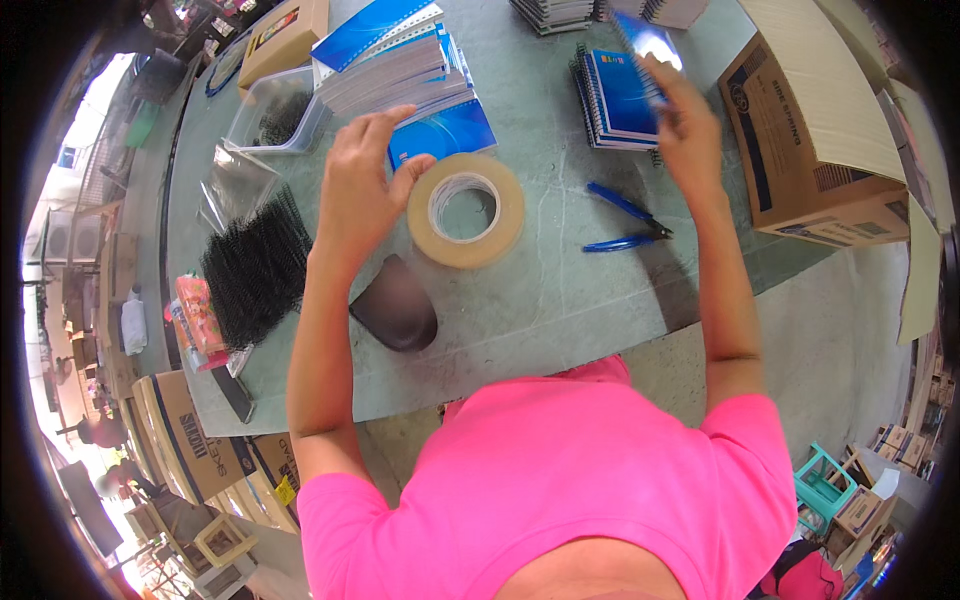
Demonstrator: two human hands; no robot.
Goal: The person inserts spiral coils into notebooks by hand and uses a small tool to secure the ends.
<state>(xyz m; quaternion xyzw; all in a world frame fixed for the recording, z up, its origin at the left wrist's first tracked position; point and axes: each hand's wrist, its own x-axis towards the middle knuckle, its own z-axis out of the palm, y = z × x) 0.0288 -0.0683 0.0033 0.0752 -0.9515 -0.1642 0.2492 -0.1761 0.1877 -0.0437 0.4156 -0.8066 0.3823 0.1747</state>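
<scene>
My right hand (688, 130) grips a blue spiral notebook (645, 45), smeared by motion and bright with glare, at the far right of the table. Just beside it lies a stack of blue spiral notebooks (622, 95). My left hand (365, 165) is open, thumb and fingers apart, by the near edge of a pile of unbound blue-covered booklets (400, 85); whether it touches them I cannot tell. A loose blue cover (445, 133) shows in front of that pile. The big roll of clear tape (425, 225) lies close to my left thumb. Blue-handled pliers (630, 220) rest between the tape and a carton.
Many black spiral coils (255, 270) lie left of my forearm, with a clear plastic tub (275, 110) beyond. A dark rounded object (395, 305) sits near the front. An open cardboard box (800, 150) stands right; more spiral notebooks (555, 14) are stacked at the back.
</scene>
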